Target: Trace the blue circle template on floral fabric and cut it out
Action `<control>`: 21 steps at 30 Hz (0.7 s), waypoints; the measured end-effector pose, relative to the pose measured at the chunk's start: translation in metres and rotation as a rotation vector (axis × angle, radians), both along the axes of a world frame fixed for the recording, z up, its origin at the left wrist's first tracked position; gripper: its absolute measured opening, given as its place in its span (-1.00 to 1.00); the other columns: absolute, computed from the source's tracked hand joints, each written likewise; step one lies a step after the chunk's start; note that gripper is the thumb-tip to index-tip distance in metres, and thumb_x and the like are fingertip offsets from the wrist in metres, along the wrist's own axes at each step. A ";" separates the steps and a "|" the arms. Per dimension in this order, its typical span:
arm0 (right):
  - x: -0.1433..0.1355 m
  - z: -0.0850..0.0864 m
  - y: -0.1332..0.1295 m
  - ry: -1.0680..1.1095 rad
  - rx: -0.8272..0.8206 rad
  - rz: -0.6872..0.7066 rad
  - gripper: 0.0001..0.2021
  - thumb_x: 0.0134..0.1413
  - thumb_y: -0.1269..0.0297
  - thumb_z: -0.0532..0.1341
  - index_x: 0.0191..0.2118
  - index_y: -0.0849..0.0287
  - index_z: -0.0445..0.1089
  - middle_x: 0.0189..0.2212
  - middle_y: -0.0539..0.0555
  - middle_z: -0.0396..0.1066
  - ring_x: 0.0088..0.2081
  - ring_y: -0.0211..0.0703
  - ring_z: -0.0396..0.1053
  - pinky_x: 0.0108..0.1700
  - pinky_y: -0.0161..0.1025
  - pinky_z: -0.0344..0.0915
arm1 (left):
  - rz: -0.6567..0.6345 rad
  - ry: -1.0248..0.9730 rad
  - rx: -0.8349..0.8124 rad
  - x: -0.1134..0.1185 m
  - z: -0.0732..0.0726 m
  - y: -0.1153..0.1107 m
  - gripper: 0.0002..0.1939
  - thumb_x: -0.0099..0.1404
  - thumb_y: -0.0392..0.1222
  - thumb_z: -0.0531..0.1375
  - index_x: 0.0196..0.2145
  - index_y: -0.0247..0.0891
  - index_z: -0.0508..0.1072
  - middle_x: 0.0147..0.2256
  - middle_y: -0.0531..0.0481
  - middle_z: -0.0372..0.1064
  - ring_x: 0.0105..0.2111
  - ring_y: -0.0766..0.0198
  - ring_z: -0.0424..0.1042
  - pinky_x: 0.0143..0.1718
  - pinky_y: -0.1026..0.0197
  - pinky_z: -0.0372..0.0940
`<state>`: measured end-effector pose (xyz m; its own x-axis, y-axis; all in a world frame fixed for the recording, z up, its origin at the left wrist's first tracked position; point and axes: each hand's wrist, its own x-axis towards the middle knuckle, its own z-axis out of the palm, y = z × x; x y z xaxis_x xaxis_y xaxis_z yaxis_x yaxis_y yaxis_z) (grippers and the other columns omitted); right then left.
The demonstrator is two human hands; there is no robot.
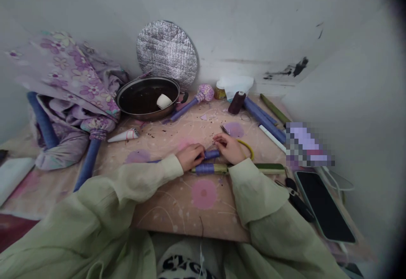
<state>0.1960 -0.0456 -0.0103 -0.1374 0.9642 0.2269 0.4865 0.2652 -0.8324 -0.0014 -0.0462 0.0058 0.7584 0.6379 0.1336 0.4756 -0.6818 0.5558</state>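
Note:
Near the middle of the table my left hand (191, 156) is closed around a thin blue-purple roll (212, 154), whose right end sticks out past the fingers. Just beyond that end is my right hand (231, 147), its thumb and fingers drawn together in a pinch. Whatever lies between those fingertips is too small to make out. Scissors with a yellow handle (249, 146) lie behind the right hand, partly covered by it. In front of both hands rests a second roll (203, 168), banded in purple and olive green.
A dark pan (146, 114) holding a white cup (164, 101) stands before a silver disc (166, 53). Floral cloth (69, 72) is heaped at left. A dark thread spool (237, 102), purple rolls (263, 118), a black-handled tool (300, 205) and a phone (325, 207) lie right.

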 end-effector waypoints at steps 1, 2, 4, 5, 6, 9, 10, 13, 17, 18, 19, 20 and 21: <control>-0.001 0.000 0.000 0.008 0.010 0.000 -0.83 -0.04 0.46 0.07 -0.28 0.18 0.30 -0.39 0.07 0.43 -0.33 -0.22 0.41 -0.26 -0.27 0.32 | 0.002 0.005 -0.001 0.001 0.000 -0.001 -0.97 0.14 -0.34 0.08 -0.45 -0.29 0.27 -0.27 -0.10 0.31 -0.27 0.25 0.32 -0.21 0.22 0.21; -0.001 0.000 0.000 0.014 0.020 -0.001 -0.83 -0.05 0.46 0.07 -0.29 0.17 0.31 -0.40 0.06 0.43 -0.33 -0.21 0.41 -0.26 -0.26 0.32 | 0.006 0.011 -0.001 0.001 0.001 -0.002 -0.98 0.14 -0.34 0.08 -0.44 -0.29 0.27 -0.27 -0.10 0.30 -0.29 0.25 0.32 -0.23 0.22 0.22; -0.002 0.000 0.000 0.020 0.037 -0.003 -0.83 -0.06 0.46 0.08 -0.30 0.16 0.33 -0.42 0.05 0.44 -0.35 -0.20 0.41 -0.26 -0.24 0.31 | 0.014 0.019 -0.002 0.002 0.002 -0.003 -0.98 0.14 -0.34 0.08 -0.43 -0.29 0.27 -0.28 -0.09 0.29 -0.32 0.26 0.32 -0.27 0.22 0.22; -0.003 0.000 0.000 0.023 0.046 -0.004 -0.83 -0.07 0.46 0.08 -0.31 0.16 0.34 -0.43 0.05 0.44 -0.36 -0.20 0.41 -0.27 -0.24 0.30 | 0.019 0.021 -0.004 0.003 0.002 -0.004 -0.98 0.13 -0.34 0.08 -0.43 -0.29 0.27 -0.28 -0.09 0.29 -0.33 0.26 0.32 -0.28 0.23 0.22; -0.003 0.000 0.000 0.026 0.054 -0.006 -0.83 -0.07 0.46 0.08 -0.32 0.16 0.35 -0.43 0.04 0.44 -0.36 -0.19 0.41 -0.27 -0.23 0.30 | 0.023 0.019 -0.006 0.003 0.003 -0.004 -0.98 0.12 -0.34 0.08 -0.44 -0.29 0.27 -0.29 -0.09 0.29 -0.34 0.27 0.32 -0.28 0.23 0.23; -0.003 0.001 -0.001 0.043 0.077 -0.023 -0.83 -0.07 0.45 0.08 -0.33 0.16 0.36 -0.43 0.05 0.45 -0.36 -0.17 0.40 -0.27 -0.22 0.29 | 0.036 0.002 -0.015 0.005 0.003 -0.003 -0.95 0.09 -0.36 0.10 -0.46 -0.29 0.26 -0.31 -0.08 0.30 -0.33 0.27 0.32 -0.27 0.24 0.23; -0.003 0.002 -0.001 0.052 0.084 -0.034 -0.83 -0.07 0.45 0.08 -0.32 0.16 0.36 -0.43 0.06 0.45 -0.36 -0.17 0.40 -0.27 -0.21 0.28 | 0.038 -0.007 -0.019 0.006 0.004 -0.001 -0.94 0.08 -0.37 0.11 -0.47 -0.29 0.26 -0.31 -0.08 0.30 -0.32 0.28 0.32 -0.27 0.25 0.23; -0.002 0.005 0.000 0.095 0.106 -0.082 -0.84 -0.06 0.42 0.08 -0.32 0.17 0.35 -0.43 0.07 0.44 -0.35 -0.15 0.39 -0.26 -0.19 0.28 | 0.039 -0.033 -0.024 0.006 0.010 0.004 -0.93 0.07 -0.36 0.12 -0.50 -0.29 0.26 -0.30 -0.06 0.33 -0.31 0.30 0.33 -0.26 0.26 0.24; -0.002 0.012 0.002 0.186 0.119 -0.133 -0.87 -0.05 0.36 0.10 -0.34 0.18 0.34 -0.42 0.07 0.42 -0.34 -0.14 0.38 -0.22 -0.17 0.27 | 0.072 -0.071 -0.006 0.003 0.022 0.013 -0.94 0.04 -0.37 0.14 -0.51 -0.29 0.28 -0.28 -0.06 0.35 -0.30 0.30 0.34 -0.23 0.24 0.24; -0.002 0.014 0.003 0.215 0.114 -0.134 -0.88 -0.06 0.35 0.10 -0.35 0.18 0.34 -0.42 0.07 0.41 -0.35 -0.15 0.38 -0.23 -0.17 0.27 | 0.087 -0.083 0.001 0.002 0.025 0.015 -0.95 0.04 -0.37 0.13 -0.51 -0.29 0.29 -0.27 -0.07 0.35 -0.30 0.30 0.34 -0.23 0.24 0.24; -0.002 0.017 0.003 0.245 0.108 -0.131 -0.88 -0.07 0.33 0.11 -0.35 0.19 0.33 -0.42 0.07 0.41 -0.35 -0.15 0.38 -0.24 -0.18 0.28 | 0.102 -0.094 0.007 0.001 0.028 0.017 -0.96 0.05 -0.36 0.13 -0.51 -0.30 0.29 -0.26 -0.07 0.36 -0.30 0.30 0.35 -0.25 0.24 0.25; -0.003 0.019 0.003 0.275 0.100 -0.126 -0.87 -0.07 0.32 0.12 -0.34 0.19 0.33 -0.43 0.07 0.40 -0.36 -0.16 0.38 -0.25 -0.18 0.29 | 0.117 -0.107 0.012 0.000 0.031 0.018 -0.96 0.05 -0.35 0.13 -0.51 -0.30 0.30 -0.26 -0.07 0.37 -0.31 0.31 0.35 -0.27 0.25 0.25; -0.003 0.022 0.003 0.304 0.094 -0.124 -0.87 -0.08 0.31 0.13 -0.34 0.19 0.32 -0.43 0.06 0.40 -0.36 -0.17 0.38 -0.26 -0.19 0.30 | 0.131 -0.121 0.017 -0.001 0.033 0.020 -0.97 0.05 -0.34 0.13 -0.51 -0.30 0.31 -0.25 -0.07 0.38 -0.31 0.31 0.36 -0.29 0.26 0.26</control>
<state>0.1930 -0.0426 0.0120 0.0671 0.9422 0.3282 0.2532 0.3021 -0.9191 -0.0024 -0.0262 0.0392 0.6465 0.7272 0.2306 0.4916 -0.6282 0.6031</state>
